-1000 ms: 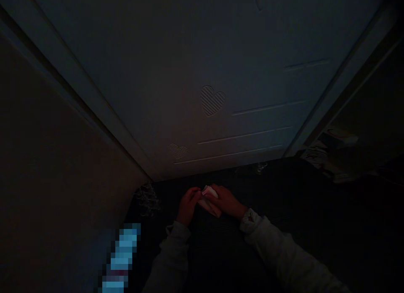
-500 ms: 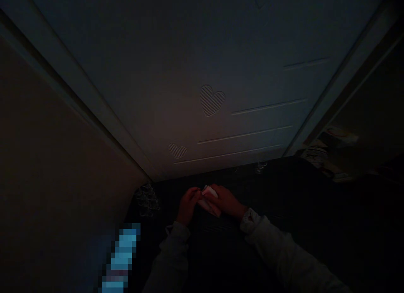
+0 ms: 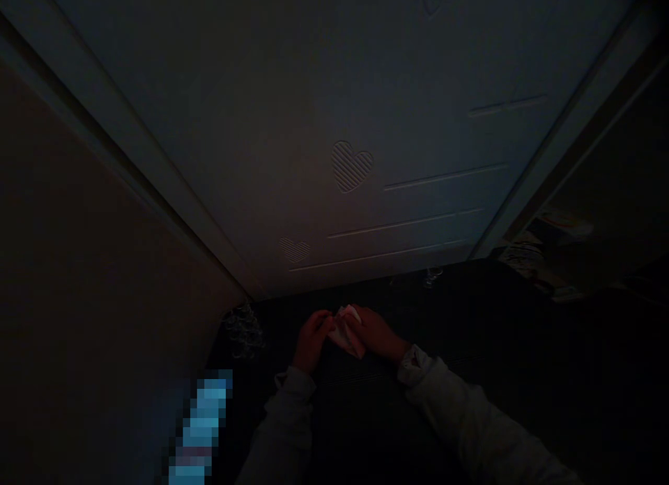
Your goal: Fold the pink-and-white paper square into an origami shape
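The scene is very dark. My left hand (image 3: 312, 341) and my right hand (image 3: 377, 335) meet over a dark surface (image 3: 470, 332), both pinching a small pale pinkish folded piece, paper or cloth (image 3: 345, 332). The right hand's fingers curl over its top and right side. The left hand's fingertips grip its left edge. Both arms wear light long sleeves.
A pale panel with embossed hearts (image 3: 351, 166) and thin grooves rises just behind the hands. A small shiny tangle (image 3: 241, 330) lies left of my left hand. A glowing blue pixelated strip (image 3: 201, 429) is at lower left. Cluttered items (image 3: 538, 251) sit far right.
The pale piece has shifted slightly between my fingers and looks more folded in. Both hands stay in the same place.
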The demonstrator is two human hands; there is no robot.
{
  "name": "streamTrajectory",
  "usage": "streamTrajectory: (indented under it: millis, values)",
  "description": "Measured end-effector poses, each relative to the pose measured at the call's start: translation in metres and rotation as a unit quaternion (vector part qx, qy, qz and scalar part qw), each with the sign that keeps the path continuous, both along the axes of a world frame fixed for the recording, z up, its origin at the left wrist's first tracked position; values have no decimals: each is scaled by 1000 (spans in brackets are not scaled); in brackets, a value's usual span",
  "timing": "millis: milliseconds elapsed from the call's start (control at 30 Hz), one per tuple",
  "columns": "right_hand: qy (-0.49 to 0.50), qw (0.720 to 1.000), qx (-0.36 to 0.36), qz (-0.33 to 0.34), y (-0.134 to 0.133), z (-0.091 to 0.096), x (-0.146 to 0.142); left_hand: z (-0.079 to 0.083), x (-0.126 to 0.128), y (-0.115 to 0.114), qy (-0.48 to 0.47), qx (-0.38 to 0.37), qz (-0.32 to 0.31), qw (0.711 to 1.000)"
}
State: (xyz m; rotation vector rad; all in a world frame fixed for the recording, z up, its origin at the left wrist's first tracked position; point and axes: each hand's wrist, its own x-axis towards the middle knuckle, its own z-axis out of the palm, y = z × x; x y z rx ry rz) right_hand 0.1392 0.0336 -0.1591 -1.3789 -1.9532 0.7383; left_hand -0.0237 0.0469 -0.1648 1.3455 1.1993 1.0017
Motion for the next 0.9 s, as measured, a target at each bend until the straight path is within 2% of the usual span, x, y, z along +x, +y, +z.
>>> streamTrajectory:
  millis: [600,900]
  values:
    - [-4,1000,-13,-6,-2,3,0,0,0,0,-2,-3,5,1000]
    - [3,1000,-7,-7,0,-2,0,1,0,0,-10,-13,0,1000]
